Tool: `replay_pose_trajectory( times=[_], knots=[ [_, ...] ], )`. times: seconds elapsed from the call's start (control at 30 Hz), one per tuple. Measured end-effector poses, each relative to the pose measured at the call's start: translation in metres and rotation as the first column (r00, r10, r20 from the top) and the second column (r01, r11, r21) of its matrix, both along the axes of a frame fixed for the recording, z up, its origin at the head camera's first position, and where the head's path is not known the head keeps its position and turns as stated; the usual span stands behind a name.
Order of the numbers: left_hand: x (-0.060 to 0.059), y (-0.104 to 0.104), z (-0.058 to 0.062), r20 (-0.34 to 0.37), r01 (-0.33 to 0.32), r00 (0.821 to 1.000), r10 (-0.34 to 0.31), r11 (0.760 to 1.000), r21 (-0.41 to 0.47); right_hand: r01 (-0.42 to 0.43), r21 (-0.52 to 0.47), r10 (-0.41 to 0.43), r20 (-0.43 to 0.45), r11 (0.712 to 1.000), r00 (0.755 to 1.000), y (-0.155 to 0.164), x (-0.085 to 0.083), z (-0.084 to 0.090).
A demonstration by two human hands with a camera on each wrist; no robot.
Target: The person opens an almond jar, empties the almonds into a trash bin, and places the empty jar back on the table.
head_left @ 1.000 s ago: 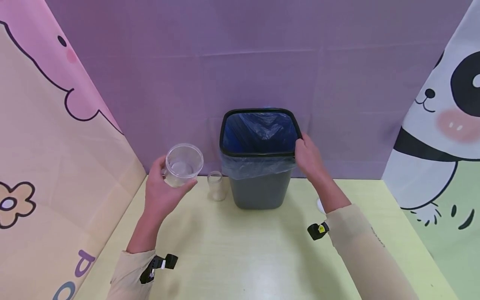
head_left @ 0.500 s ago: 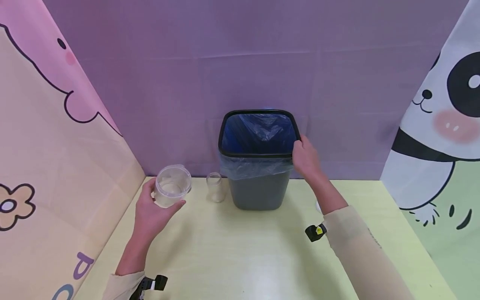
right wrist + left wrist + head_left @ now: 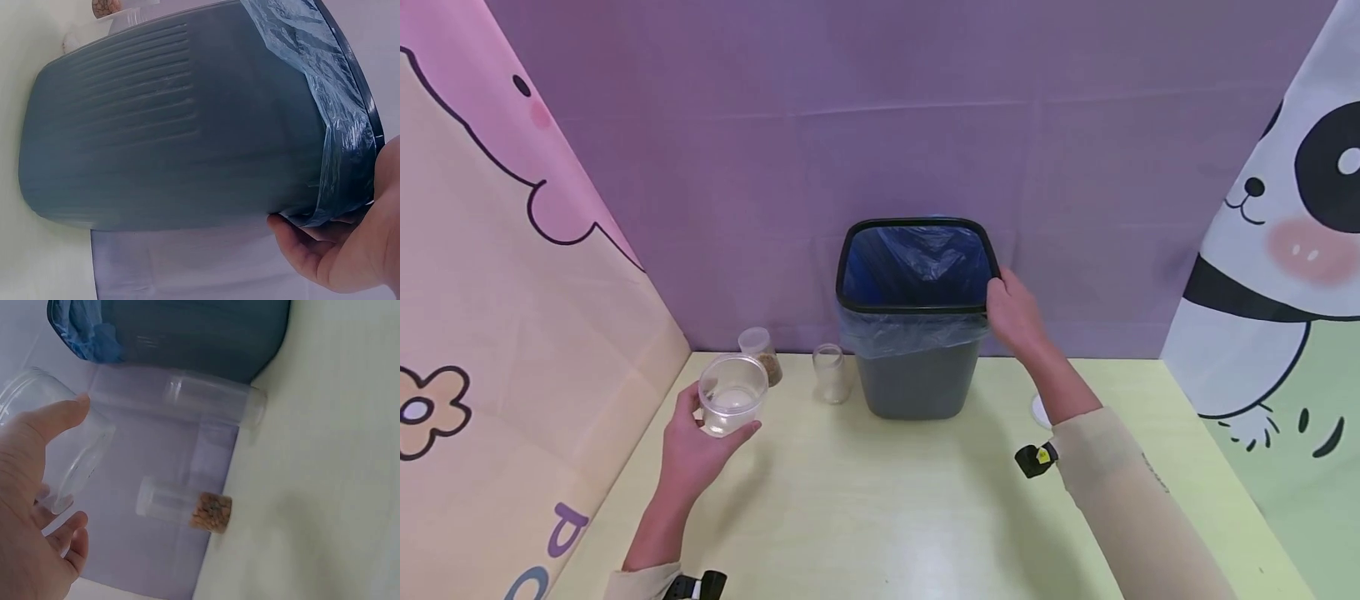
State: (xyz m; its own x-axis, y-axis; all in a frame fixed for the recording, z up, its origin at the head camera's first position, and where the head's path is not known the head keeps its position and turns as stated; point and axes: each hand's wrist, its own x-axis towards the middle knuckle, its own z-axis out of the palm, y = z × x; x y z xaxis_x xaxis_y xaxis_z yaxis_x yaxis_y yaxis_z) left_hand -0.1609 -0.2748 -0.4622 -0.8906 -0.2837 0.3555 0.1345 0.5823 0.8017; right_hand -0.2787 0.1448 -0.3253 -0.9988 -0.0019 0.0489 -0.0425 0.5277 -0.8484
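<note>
My left hand (image 3: 696,446) grips a clear, empty plastic jar (image 3: 732,393) just above the yellow table (image 3: 880,517) at the left; the left wrist view shows the jar (image 3: 56,434) between thumb and fingers (image 3: 53,419). My right hand (image 3: 1017,315) holds the right rim of a grey waste bin (image 3: 917,379) lined with a blue bag (image 3: 917,262); in the right wrist view the fingers (image 3: 312,253) curl under the bin's rim (image 3: 359,109). Behind the held jar stands a small jar with brown grains (image 3: 762,353). An empty small jar (image 3: 831,372) stands left of the bin.
A white lid (image 3: 1039,411) lies on the table right of the bin, partly behind my right forearm. Purple cloth (image 3: 880,125) closes the back, printed panels the left (image 3: 490,292) and right (image 3: 1285,250) sides.
My left hand has lowered the clear jar down and left, towards me, which uncovers the small jar of brown grains behind it. The right hand stays on the bin's rim.
</note>
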Motion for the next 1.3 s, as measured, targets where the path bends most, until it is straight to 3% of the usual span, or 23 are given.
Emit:
replay_pose_trajectory(
  times=[0.2,0.4,0.57,0.67,0.93,1.3],
  knots=[
    [0.004,-0.008,-0.011,0.047,-0.02,0.999,0.019,1.0,0.02,-0.044,-0.089,0.046,0.012,0.995,0.999,0.005,0.001,-0.006],
    [0.002,-0.01,-0.023,0.049,-0.026,0.998,0.025,0.999,0.023,-0.117,-0.22,0.117,-0.017,0.968,0.993,0.03,0.009,-0.028],
    [0.0,-0.018,-0.03,-0.023,-0.066,0.998,0.066,0.998,-0.014,-0.155,-0.156,0.147,-0.062,0.976,0.987,0.052,0.027,-0.051],
    [0.0,-0.024,-0.032,-0.04,-0.06,0.997,0.059,0.998,-0.015,-0.164,-0.106,0.155,-0.085,0.981,0.984,0.061,0.04,-0.064],
    [-0.003,-0.035,-0.035,0.034,0.002,0.999,-0.001,1.0,-0.029,-0.217,0.094,0.225,-0.087,0.972,0.97,0.08,0.067,-0.097],
    [-0.016,-0.037,-0.035,0.076,0.059,0.996,-0.056,0.997,-0.044,-0.298,0.039,0.3,-0.058,0.954,0.952,0.095,0.09,-0.14]
  ],
)
